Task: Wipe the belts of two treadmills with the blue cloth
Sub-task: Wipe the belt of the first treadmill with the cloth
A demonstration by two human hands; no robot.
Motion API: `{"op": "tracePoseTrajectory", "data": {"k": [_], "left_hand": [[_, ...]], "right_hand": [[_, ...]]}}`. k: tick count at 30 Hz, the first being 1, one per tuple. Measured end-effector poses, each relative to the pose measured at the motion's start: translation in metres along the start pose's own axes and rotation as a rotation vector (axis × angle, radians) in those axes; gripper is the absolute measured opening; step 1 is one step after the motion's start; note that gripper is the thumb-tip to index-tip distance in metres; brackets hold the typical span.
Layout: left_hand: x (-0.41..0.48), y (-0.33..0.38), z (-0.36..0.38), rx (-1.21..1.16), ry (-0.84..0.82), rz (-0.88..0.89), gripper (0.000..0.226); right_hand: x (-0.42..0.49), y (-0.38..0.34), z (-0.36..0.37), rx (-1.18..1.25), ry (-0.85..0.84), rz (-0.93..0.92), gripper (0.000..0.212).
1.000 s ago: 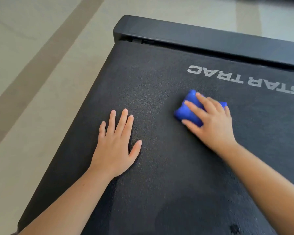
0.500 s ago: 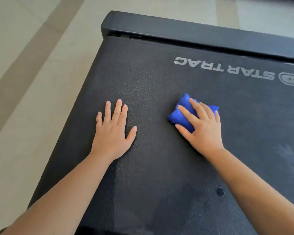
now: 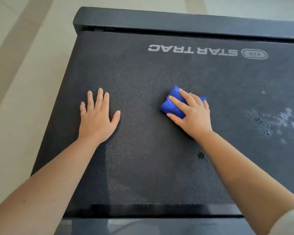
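The right hand (image 3: 193, 116), gripping the bunched blue cloth (image 3: 172, 106), has barely shifted on the black textured treadmill belt (image 3: 143, 73), left hand (image 3: 97, 121) flat and open, so pale smudges (image 3: 288, 117) near its right edge still need wiping.

Most of the cloth (image 3: 172, 106) lies hidden under the right hand (image 3: 193, 116) that grips it; only its left side and a far corner show. The belt (image 3: 159, 73) runs off the right edge, and the patches beneath both palms are covered, the left hand (image 3: 97, 121) lying flat. The pale smudges (image 3: 288, 119) at the right are blurred and cut by that edge. The marks inside the badge (image 3: 255, 54) are too small to read. Both forearms leave at the bottom, and a sleeve (image 3: 290, 223) is clipped in the corner.
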State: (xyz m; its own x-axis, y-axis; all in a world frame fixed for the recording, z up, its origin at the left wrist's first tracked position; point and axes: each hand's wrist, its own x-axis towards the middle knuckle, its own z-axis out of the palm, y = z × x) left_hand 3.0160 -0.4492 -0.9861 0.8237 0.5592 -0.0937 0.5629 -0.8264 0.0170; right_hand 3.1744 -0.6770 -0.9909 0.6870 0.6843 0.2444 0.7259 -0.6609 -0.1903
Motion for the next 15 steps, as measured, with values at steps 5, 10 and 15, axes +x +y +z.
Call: {"op": "tracePoseTrajectory", "data": {"k": [5, 10, 15], "left_hand": [[0.001, -0.001, 0.001, 0.001, 0.002, -0.001, 0.068], [0.0, 0.0, -0.001, -0.018, 0.009, 0.0, 0.067], [0.0, -0.001, -0.002, -0.034, 0.005, 0.003, 0.067]], "right_hand": [[-0.017, -0.026, 0.002, 0.037, 0.02, 0.16, 0.054], [-0.109, -0.084, -0.009, 0.055, 0.053, 0.077, 0.051], [-0.118, -0.074, -0.015, 0.024, 0.006, -0.058, 0.047]]}}
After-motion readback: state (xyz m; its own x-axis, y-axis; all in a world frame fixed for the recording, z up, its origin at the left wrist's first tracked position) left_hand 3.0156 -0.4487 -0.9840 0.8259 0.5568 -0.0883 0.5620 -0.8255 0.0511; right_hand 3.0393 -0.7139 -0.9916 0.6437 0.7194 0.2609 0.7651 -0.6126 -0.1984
